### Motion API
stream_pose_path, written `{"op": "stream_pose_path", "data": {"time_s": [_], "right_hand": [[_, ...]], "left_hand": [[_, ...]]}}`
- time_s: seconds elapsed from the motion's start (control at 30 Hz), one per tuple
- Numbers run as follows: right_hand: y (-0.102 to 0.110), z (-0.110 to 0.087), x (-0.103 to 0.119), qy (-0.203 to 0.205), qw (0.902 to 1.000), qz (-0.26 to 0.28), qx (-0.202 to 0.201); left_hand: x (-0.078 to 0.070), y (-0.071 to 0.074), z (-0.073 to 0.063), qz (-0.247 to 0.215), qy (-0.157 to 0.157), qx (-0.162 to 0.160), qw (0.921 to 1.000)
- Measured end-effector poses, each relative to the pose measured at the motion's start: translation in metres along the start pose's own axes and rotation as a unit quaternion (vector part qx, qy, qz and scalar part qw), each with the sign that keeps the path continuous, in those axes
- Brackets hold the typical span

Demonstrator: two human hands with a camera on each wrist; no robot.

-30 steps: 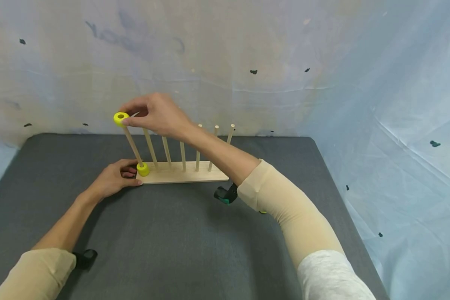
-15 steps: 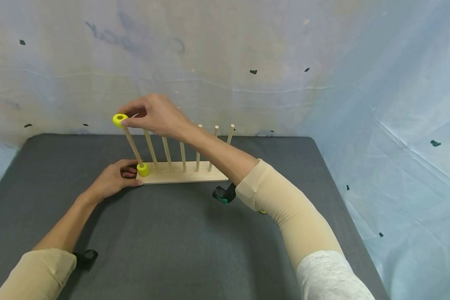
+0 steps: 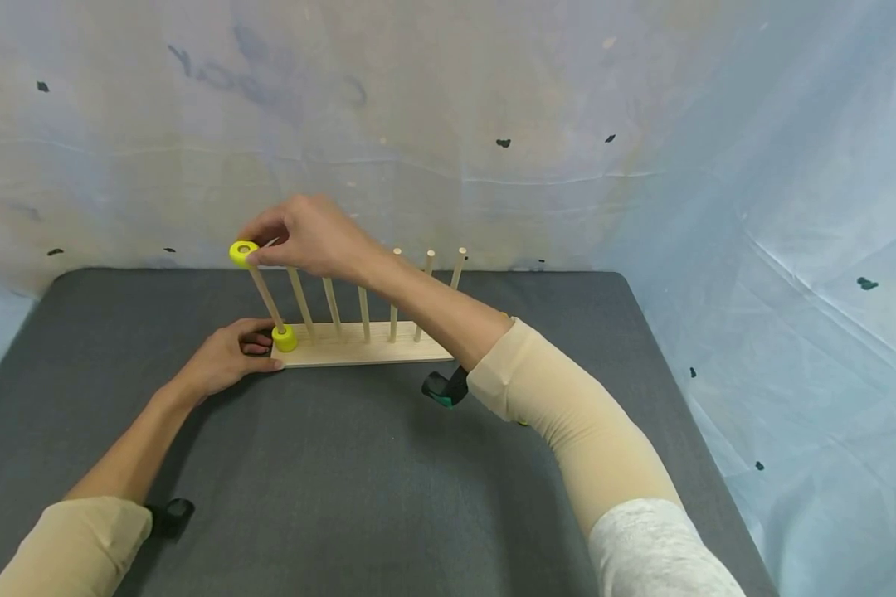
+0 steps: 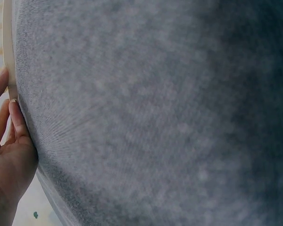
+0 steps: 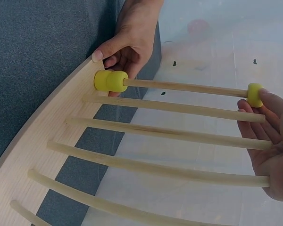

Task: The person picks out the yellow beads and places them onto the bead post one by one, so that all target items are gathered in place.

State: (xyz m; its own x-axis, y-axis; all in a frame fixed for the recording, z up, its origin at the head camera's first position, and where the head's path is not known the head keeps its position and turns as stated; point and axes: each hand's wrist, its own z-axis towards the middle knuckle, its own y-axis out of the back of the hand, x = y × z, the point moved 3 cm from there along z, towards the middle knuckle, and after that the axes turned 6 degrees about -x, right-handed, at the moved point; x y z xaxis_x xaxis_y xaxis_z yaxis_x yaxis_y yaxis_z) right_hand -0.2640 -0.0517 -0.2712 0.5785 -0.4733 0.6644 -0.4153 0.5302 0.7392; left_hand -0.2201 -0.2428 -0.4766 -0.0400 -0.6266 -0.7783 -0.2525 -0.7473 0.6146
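At the left end of the pale, flat wooden base [image 3: 366, 353], here's the left hand [image 3: 227, 356], thumb on the front edge, fingers behind, gripping that end. Just beside it, low on the first peg [image 3: 267, 294], sits the yellow stack [image 5: 113, 81], smooth, bulging in two rounds. And high above the base's left end, there's the bead [image 3: 237, 259], yellow and ring-shaped, its hole round the peg's tip! The right hand [image 3: 309, 236] pinches it, bead right at the fingertips, palm off to its right. Along the base, more slim round dowels [image 3: 364, 315] stand in a row. Right of the base, a wrinkled beige sleeve [image 3: 582, 431]; beneath it, the dark, fine-grained table [image 3: 328, 464]; behind, a creased sheet [image 3: 433, 99].
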Motion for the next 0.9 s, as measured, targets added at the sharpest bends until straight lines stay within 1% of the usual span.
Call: {"op": "stream_pose_path", "data": {"time_s": [0.17,0.47,0.67,0.77,0.9], "right_hand": [[-0.0004,0.0011,0.0003,-0.012,0.9999,-0.003,0.005],[-0.0011,0.0018,0.0006,-0.022,0.9996,-0.014,0.011],[-0.0017,0.0014,0.0003,-0.034,0.9989,-0.029,0.012],[-0.0015,0.0007,-0.0003,-0.043,0.9989,-0.018,0.003],[0.0,-0.0003,-0.0015,-0.052,0.9983,0.021,-0.017]], "left_hand": [[-0.0005,0.0002,0.0,0.0,0.001,-0.001,1.0],[0.0005,0.0004,0.0005,-0.005,-0.001,-0.001,1.0],[0.0016,0.0003,0.0011,-0.004,-0.003,-0.002,1.0],[0.0021,0.0005,0.0018,-0.003,-0.004,-0.004,1.0],[0.0017,0.0012,0.0019,-0.003,-0.004,-0.006,1.0]]}}
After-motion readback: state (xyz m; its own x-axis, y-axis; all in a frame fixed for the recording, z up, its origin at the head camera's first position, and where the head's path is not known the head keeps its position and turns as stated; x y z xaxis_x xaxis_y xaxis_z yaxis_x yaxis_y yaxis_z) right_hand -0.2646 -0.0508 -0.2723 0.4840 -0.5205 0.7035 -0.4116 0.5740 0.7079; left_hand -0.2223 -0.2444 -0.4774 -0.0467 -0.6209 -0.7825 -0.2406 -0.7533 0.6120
